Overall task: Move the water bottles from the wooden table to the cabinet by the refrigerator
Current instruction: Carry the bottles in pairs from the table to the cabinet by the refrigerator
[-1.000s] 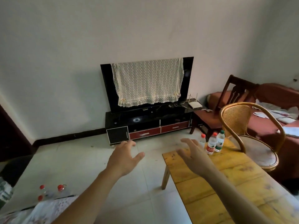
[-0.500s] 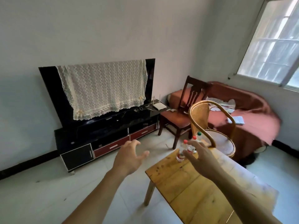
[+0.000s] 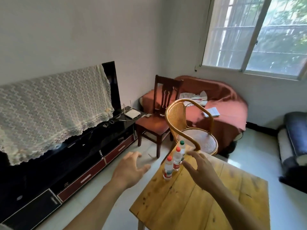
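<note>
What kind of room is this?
Most likely a living room in a home: a television draped with a lace cloth, a sofa under a red cover, and a wooden table with chairs.

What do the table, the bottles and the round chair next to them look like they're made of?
Table: yellowish wooden planks with visible knots and seams, apparently lightly varnished. Bottles: clear plastic, by their see-through bodies and coloured caps. Round chair: probably rattan, with a bent glossy frame and woven cane back.

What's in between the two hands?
In the head view, the nearest red-capped water bottle stands between the left hand and the right hand, at the corner of the wooden table. Neither hand touches it.
</note>
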`<state>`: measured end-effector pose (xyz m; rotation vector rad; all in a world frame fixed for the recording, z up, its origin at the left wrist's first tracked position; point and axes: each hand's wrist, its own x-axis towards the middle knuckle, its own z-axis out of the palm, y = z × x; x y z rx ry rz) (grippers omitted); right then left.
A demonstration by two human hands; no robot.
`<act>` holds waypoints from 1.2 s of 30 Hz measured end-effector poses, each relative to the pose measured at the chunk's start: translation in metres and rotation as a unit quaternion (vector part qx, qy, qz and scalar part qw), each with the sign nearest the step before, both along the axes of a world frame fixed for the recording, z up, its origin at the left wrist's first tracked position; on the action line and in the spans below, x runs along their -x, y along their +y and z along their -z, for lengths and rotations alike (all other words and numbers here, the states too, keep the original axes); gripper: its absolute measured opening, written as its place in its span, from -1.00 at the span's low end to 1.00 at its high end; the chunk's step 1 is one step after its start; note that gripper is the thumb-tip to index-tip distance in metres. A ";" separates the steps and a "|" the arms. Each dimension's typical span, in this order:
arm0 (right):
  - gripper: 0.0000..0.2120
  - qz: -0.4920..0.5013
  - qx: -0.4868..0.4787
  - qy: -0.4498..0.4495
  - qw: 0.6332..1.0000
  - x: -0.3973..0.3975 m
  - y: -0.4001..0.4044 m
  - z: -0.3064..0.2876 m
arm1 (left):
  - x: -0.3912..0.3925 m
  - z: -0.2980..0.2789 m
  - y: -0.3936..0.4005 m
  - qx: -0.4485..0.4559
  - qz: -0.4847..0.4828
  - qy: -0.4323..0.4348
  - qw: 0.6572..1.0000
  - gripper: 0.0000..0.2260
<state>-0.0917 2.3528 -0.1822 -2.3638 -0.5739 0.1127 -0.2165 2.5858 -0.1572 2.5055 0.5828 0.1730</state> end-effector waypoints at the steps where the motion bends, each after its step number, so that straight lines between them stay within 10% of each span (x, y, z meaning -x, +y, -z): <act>1: -0.53 0.007 -0.004 0.005 1.000 -0.010 0.002 0.002 | -0.015 0.000 0.004 -0.002 0.007 -0.002 1.000 -0.50; 36: -0.52 0.210 0.086 0.146 0.963 -0.134 0.057 0.107 | -0.272 0.141 0.088 0.080 0.191 0.094 0.974 -0.52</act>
